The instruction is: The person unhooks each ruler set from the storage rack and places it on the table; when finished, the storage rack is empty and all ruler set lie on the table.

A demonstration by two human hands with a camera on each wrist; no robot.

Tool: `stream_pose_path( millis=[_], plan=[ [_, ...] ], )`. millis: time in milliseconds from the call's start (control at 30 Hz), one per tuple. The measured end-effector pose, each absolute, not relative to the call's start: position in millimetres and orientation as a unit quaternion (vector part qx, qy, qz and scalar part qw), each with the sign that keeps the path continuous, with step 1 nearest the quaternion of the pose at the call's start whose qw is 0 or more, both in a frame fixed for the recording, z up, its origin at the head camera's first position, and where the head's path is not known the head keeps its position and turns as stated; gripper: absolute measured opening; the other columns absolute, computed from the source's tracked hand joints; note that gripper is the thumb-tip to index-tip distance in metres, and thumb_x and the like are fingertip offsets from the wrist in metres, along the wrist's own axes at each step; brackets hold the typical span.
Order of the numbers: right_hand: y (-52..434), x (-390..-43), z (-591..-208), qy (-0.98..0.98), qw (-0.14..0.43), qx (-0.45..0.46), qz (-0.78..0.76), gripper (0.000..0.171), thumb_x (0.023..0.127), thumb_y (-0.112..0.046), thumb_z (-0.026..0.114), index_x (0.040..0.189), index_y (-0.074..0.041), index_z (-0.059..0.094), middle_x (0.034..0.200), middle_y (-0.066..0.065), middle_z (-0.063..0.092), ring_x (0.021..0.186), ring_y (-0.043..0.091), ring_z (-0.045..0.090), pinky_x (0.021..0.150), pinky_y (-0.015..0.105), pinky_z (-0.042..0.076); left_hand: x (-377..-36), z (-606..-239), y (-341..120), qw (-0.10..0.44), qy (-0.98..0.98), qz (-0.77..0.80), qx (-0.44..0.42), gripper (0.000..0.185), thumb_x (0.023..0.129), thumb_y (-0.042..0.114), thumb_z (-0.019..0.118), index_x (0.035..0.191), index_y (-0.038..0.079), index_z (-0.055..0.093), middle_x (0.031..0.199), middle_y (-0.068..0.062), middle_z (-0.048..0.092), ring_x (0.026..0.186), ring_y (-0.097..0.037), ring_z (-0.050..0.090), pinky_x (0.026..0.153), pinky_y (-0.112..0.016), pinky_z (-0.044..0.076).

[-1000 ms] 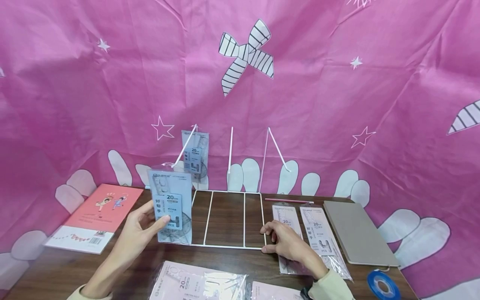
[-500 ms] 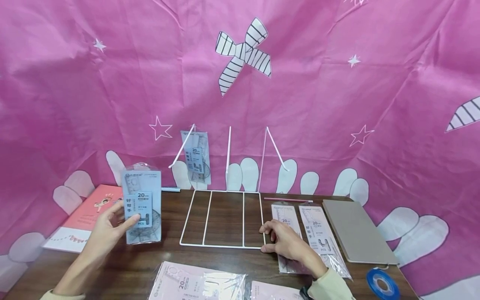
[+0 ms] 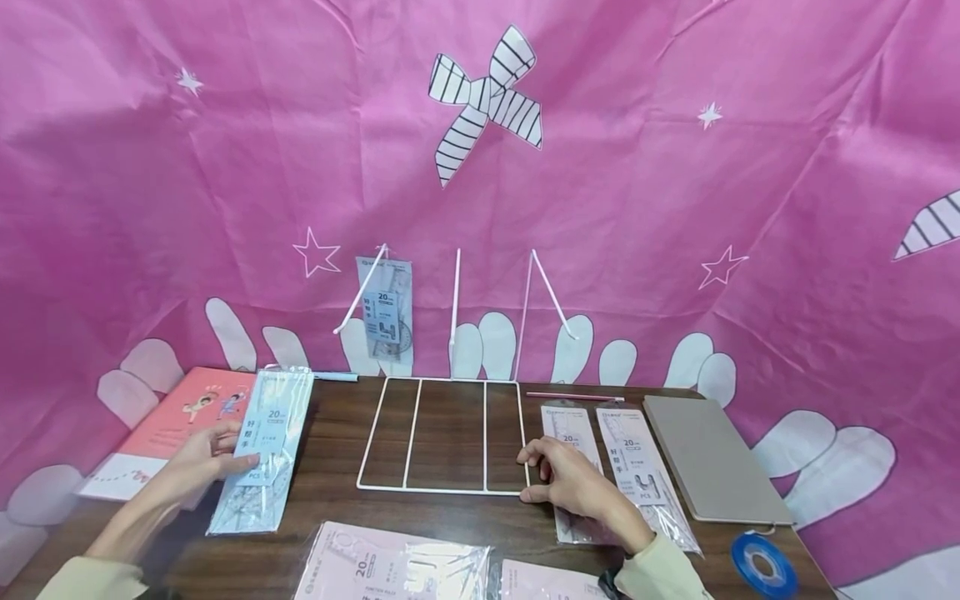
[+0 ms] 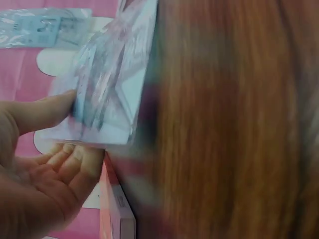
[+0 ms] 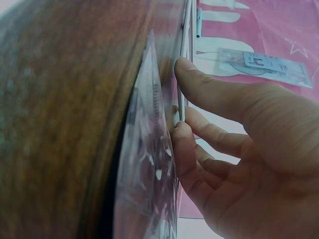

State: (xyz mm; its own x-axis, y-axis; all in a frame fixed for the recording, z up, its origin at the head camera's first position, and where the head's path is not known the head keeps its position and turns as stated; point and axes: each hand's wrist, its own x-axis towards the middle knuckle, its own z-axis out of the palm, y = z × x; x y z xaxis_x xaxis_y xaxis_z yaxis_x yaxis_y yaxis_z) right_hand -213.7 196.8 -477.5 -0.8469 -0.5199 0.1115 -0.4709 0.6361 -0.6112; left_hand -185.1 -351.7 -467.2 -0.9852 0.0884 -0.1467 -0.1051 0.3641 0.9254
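Observation:
My left hand [image 3: 202,458] pinches a blue packaged ruler set [image 3: 262,450] near its left edge, thumb on the front. The pack leans back above the left side of the table, its lower end toward me. In the left wrist view the pack [image 4: 107,84] is blurred, with fingers behind it. My right hand [image 3: 573,479] grips the front right corner of a white wire display rack [image 3: 442,492] with thumb and curled fingers. From the rack's left hook hangs another blue ruler set [image 3: 386,312]. Its middle and right hooks carry no packs.
A red booklet [image 3: 180,421] lies at the left, partly behind the held pack. Two pink ruler packs [image 3: 641,462] lie right of the rack, beside a grey notebook [image 3: 716,458] and blue tape [image 3: 763,565]. More pink packs [image 3: 390,562] lie at the front edge.
My left hand has carried the blue ruler set left, away from the rack's left hook, then lowered and tilted it back. My right hand stays at the rack's corner.

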Motion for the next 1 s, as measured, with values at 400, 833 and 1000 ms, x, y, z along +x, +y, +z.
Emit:
stream_pose_path(
  millis=[400,833,1000],
  plan=[
    [196,-213,-477,0.903,0.044,-0.267,-0.333,0.041,0.077,-0.019,0.095,0.106,-0.01,0.068,0.093,-0.001,0.059,0.075,0.01,0.055,0.071,0.026,0.047,-203,-457,-351,0.058,0.93,0.364,-0.005,0.041,0.087,0.007,0.083,0.111,-0.015,0.058,0.082,-0.003,0.058,0.076,-0.016,0.053,0.062,-0.028,0.048],
    [197,-214,-477,0.905,0.048,-0.267,-0.329,0.04,0.077,-0.02,0.095,0.106,-0.011,0.068,0.093,-0.001,0.059,0.075,0.009,0.054,0.071,0.026,0.046,-205,-448,-348,-0.035,0.973,0.224,0.029,0.055,0.076,0.019,0.09,0.113,-0.013,0.064,0.085,-0.012,0.07,0.077,-0.027,0.065,0.064,-0.046,0.05],
    [198,-214,-478,0.905,0.048,-0.269,-0.327,0.04,0.078,-0.021,0.094,0.107,-0.011,0.068,0.093,-0.002,0.059,0.075,0.009,0.054,0.071,0.026,0.046,-214,-438,-333,-0.064,0.973,0.217,0.041,0.047,0.081,0.018,0.087,0.115,-0.007,0.066,0.086,-0.011,0.07,0.075,-0.025,0.064,0.061,-0.042,0.048]
  ],
)
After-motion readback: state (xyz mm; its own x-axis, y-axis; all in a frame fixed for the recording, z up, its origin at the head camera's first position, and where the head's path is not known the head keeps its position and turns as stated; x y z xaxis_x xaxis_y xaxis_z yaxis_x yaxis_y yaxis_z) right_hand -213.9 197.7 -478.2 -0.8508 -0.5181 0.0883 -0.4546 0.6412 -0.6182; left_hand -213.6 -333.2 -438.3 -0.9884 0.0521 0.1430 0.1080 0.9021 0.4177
